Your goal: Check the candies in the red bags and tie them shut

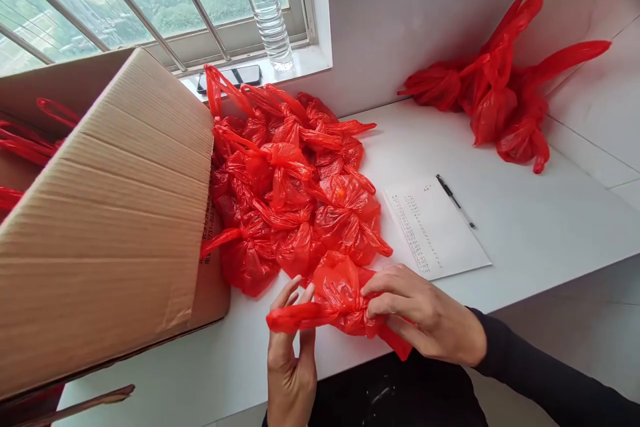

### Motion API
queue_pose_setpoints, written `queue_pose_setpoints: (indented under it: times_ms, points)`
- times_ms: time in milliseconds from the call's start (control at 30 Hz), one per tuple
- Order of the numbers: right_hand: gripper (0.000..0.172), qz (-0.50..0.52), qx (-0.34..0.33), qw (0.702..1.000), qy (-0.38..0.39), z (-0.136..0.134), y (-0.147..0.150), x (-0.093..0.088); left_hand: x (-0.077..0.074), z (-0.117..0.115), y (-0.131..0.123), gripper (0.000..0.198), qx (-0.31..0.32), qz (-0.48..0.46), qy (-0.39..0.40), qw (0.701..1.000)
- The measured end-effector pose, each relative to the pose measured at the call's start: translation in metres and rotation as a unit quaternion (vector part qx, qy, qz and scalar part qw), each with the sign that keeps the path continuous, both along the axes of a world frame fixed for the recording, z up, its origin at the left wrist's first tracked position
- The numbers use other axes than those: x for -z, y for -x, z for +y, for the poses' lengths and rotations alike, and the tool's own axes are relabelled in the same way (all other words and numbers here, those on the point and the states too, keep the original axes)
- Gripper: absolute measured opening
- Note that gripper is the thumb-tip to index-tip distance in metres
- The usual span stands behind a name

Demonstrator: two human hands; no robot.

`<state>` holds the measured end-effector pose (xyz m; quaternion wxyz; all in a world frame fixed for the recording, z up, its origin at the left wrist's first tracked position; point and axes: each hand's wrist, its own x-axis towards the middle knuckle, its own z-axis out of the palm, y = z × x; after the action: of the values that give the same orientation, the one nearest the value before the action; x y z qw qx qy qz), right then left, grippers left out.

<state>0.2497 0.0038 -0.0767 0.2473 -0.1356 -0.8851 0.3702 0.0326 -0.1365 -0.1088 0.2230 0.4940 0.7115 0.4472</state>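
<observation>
Head view shows both hands gripping one red bag (343, 293) at the table's (530, 227) near edge: left hand (290, 360) pinches its handle, right hand (430, 320) closes on its body. Just beyond the grip lies a heap of red bags (295, 193); a cardboard box (110, 213) stands left of it.

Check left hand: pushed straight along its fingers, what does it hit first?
The left hand points away from the body, pinching the held red bag by its handle. Beyond that, probably the pile of tied red bags; depth is unclear.
</observation>
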Motion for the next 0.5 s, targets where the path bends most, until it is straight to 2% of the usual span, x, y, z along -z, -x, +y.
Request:
queue_pose_setpoints:
  times_ms: [100, 167, 233, 333, 433, 500]
  points:
    - [0.023, -0.003, 0.006, 1.0, -0.02, -0.003, -0.003, 0.0, -0.011, 0.011, 0.004, 0.048, 0.144, 0.096, -0.026, 0.985]
    - [0.022, -0.011, 0.025, 0.999, -0.027, -0.005, -0.006, 0.001, -0.014, 0.02, 0.003, 0.042, 0.182, 0.135, -0.034, 0.974]
    - [0.024, -0.012, 0.055, 0.998, -0.027, -0.006, -0.011, 0.002, -0.013, 0.026, 0.004, 0.032, 0.17, 0.132, -0.048, 0.975]
    - [0.027, 0.002, 0.113, 0.993, -0.013, -0.006, -0.022, 0.003, -0.011, 0.023, 0.007, 0.024, 0.101, 0.105, -0.047, 0.988]
    - [0.024, 0.018, 0.148, 0.988, 0.026, -0.005, -0.031, 0.0, -0.013, 0.014, 0.011, 0.026, 0.045, 0.078, -0.017, 0.996]
    - [0.022, 0.02, 0.141, 0.988, 0.063, -0.006, -0.032, -0.003, -0.018, 0.011, 0.009, 0.033, 0.049, 0.065, -0.008, 0.997]
